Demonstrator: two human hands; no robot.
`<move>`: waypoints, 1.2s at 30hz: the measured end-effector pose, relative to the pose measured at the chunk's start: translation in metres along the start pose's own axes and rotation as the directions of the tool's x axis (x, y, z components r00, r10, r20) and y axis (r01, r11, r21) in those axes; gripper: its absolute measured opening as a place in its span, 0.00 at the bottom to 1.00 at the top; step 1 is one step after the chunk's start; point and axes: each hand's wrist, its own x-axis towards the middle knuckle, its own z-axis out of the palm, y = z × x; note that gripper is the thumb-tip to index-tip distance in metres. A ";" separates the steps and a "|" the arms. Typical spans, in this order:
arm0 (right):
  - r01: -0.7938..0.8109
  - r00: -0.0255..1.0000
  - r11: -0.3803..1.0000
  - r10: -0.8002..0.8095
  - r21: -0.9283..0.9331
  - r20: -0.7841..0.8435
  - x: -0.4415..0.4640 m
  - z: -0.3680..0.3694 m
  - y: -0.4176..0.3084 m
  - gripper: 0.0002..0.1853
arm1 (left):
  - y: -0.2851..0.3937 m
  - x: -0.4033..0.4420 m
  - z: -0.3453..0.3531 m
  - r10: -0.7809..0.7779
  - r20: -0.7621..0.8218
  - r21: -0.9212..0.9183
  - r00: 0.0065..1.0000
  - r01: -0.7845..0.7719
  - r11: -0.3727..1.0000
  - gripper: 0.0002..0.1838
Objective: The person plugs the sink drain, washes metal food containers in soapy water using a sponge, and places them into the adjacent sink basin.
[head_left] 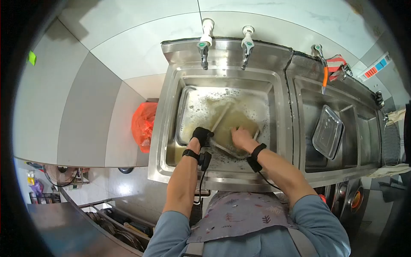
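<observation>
The right hand (242, 138) is dipping bunched fingers over the slanting rectangular tray (223, 116); the black-covered left hand (201, 134) is hovering by its left corner, neither grip showing clearly.

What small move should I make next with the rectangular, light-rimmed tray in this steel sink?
I'd probably tip the rectangular, light-rimmed tray to drain it: cloudy brownish water covers its inside and hides the fingertips of your right hand, and your black-covered left hand is beside its edge.

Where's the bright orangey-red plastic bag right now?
In the head view, the orangey-red plastic bag is on the left, right beside the left edge of the big foamy sink.
</observation>
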 end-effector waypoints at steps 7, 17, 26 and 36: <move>0.213 0.975 0.954 -0.194 0.210 -0.109 -0.006 -0.021 -0.041 0.20 | -0.037 0.023 0.018 0.452 -0.038 -0.145 0.891 -0.453 0.880 0.13; 0.651 0.663 0.758 -0.535 0.050 -0.523 -0.007 -0.046 -0.013 0.21 | 0.055 -0.039 0.011 0.294 -0.277 0.164 0.915 -0.256 0.952 0.16; 0.495 0.830 0.863 -0.504 -0.101 -0.237 0.089 -0.084 0.038 0.28 | 0.104 -0.093 -0.002 0.128 -0.452 -0.037 0.883 -0.162 0.986 0.23; -0.064 0.972 0.985 0.098 0.160 -0.214 0.107 -0.034 0.091 0.22 | 0.106 -0.102 0.008 -0.082 -0.476 -0.256 0.875 -0.049 0.966 0.30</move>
